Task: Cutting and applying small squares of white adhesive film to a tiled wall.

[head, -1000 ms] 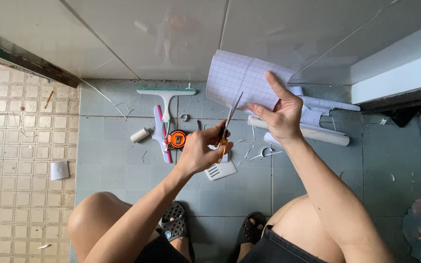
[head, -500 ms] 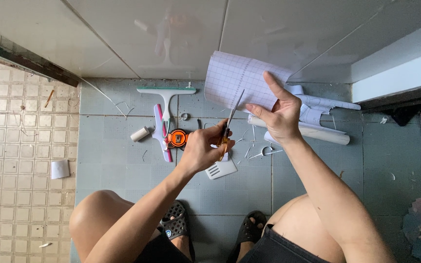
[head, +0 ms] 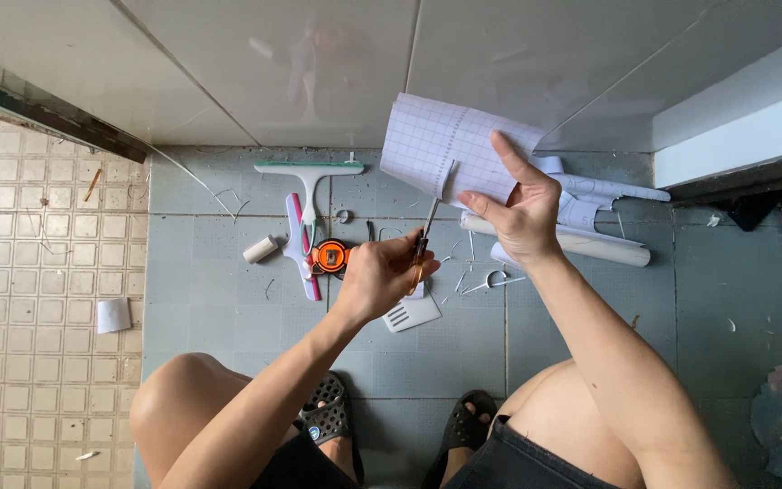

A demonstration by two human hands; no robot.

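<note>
Squatting over the tiled floor point(head: 228, 353), the person holds a sheet of grid-printed paper point(head: 441, 149) up in front of the wall. The right hand point(head: 519, 210) is closed on the sheet's lower edge, thumb underneath and index finger stretched up across its face. The left hand point(head: 380, 276) is wrapped round the orange handles of a pair of scissors point(head: 425, 237), fingers curled in, with the blades pointing up into a short slit at the sheet's bottom edge. Whether the blades are parted I cannot tell from here.

To cut well, I would judge, the right hand should keep the paper taut just beside the slit so it does not fold over the blades, and the scissors should follow one printed line, taking long strokes near the pivot rather than snipping at the tips. The right hand's fingers sit near the cut line and want keeping back.

Down on the floor beyond the left hand lie a squeegee point(head: 308, 174), a tape measure point(head: 329, 256) and a small white roll point(head: 262, 249); below the right hand rests a long white rolled tube point(head: 590, 244), with paper scraps scattered about.
</note>
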